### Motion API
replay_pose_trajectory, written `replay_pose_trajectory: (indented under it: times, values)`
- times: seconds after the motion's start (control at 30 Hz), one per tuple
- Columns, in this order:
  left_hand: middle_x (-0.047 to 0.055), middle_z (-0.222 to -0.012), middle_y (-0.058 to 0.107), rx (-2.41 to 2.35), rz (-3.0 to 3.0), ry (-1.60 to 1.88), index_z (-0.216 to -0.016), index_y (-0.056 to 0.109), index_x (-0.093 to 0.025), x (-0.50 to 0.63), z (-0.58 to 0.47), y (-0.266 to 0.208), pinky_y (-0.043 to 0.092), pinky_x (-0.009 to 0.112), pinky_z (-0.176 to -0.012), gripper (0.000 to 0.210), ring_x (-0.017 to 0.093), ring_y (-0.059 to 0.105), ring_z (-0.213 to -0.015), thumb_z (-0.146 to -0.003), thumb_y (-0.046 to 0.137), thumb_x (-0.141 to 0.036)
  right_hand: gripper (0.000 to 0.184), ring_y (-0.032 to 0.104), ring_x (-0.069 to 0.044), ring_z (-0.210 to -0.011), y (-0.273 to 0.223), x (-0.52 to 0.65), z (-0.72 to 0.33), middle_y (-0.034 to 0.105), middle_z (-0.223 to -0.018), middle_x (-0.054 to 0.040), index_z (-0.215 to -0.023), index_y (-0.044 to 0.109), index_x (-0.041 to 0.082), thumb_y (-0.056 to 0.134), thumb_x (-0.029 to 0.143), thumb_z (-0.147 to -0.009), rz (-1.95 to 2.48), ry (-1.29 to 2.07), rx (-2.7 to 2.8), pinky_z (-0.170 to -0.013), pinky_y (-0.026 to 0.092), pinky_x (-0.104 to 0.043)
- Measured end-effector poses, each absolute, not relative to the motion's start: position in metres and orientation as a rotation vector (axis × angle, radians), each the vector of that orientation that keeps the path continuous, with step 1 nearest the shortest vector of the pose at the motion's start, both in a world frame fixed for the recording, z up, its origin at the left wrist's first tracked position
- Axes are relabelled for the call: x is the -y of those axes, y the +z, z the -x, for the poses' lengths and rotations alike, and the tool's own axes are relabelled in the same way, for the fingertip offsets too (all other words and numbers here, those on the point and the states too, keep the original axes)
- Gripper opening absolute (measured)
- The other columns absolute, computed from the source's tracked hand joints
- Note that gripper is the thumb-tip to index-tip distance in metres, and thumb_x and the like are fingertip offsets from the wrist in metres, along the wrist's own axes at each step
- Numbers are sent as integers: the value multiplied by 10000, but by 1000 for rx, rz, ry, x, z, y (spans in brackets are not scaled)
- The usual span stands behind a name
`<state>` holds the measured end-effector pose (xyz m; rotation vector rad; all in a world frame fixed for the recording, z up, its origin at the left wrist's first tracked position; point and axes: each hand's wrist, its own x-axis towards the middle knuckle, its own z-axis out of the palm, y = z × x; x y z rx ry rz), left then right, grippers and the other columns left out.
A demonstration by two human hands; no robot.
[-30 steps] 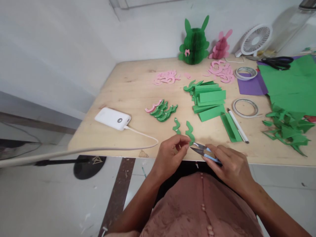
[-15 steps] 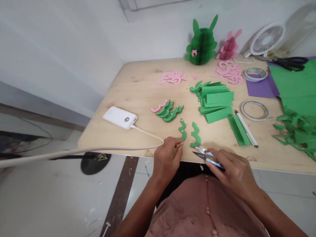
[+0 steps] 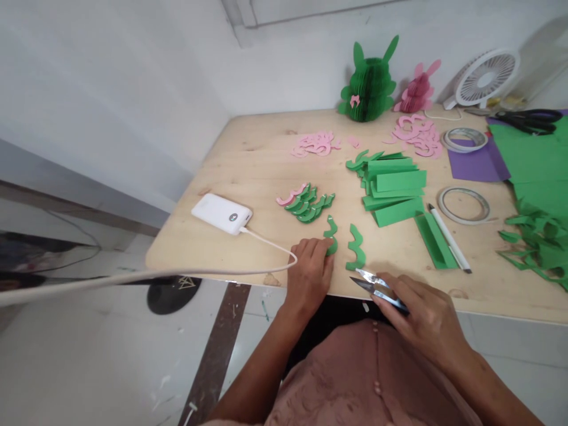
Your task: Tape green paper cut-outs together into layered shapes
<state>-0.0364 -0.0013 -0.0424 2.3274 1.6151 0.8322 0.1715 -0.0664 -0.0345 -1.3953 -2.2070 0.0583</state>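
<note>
My left hand (image 3: 310, 269) lies on the table near its front edge, fingers laid down together, fingertips at the lower end of a wavy green paper piece (image 3: 331, 228). That piece has small pale strips on it, and the fingers cover part of it. In my right hand (image 3: 419, 307) is a pair of thread snips (image 3: 379, 288), blades apart and pointing left. Just beyond the blade tips lies a second wavy green paper piece (image 3: 355, 248). A small pile of wavy green pieces (image 3: 308, 204), with a pink one (image 3: 290, 195) on its left, sits farther back.
A white power bank (image 3: 222, 213) with a cable (image 3: 248, 272) lies left. Folded green strips (image 3: 394, 183), a pen (image 3: 449, 236), tape rolls (image 3: 464, 205) and green scraps (image 3: 532, 242) are right. Paper figures (image 3: 368, 89), a fan (image 3: 488, 77) and black scissors (image 3: 528, 121) stand or lie behind.
My left hand has gone from a pinch near the green piece's lower end to lying down on the table beside it. The right hand keeps the snips in much the same place.
</note>
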Motion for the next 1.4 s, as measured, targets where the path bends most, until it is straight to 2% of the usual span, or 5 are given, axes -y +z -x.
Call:
replay_pose_trajectory:
  times: [0.27, 0.63, 1.0, 1.4]
  values:
    - [22, -848, 654, -1574, -2183, 1028, -1008, 565, -194, -1, 40, -45, 441, 329, -808, 215, 186, 596, -845, -823, 533, -91, 222, 655, -171, -716, -34, 65, -171, 687, -810, -49, -1070, 607, 138, 568, 261, -890, 1396, 104, 2189, -671, 464, -282]
    - [24, -874, 663, -1576, -2152, 1116, -1048, 567, -200, 0, 42, -49, 459, 316, -801, 247, 169, 611, -840, -832, 518, -90, 218, 647, -171, -706, -34, 64, -171, 682, -810, -47, -1071, 596, 149, 559, 275, -897, 1393, 90, 2189, -658, 449, -278]
    - [56, -965, 652, -1444, -2079, 1039, -962, 588, -202, 5, 42, -34, 481, 352, -857, 153, 195, 599, -963, -840, 537, -124, 220, 649, -168, -708, -30, 60, -170, 685, -803, -49, -1057, 617, 140, 548, 278, -900, 1399, 68, 2212, -648, 435, -269]
    - [31, -895, 677, -1144, -2192, 780, -907, 616, -212, 7, 39, -8, 453, 344, -801, 96, 189, 594, -885, -854, 556, -159, 247, 628, -167, -650, -23, 58, -168, 663, -743, -39, -1038, 624, 139, 500, 320, -925, 1399, -15, 2296, -587, 391, -272]
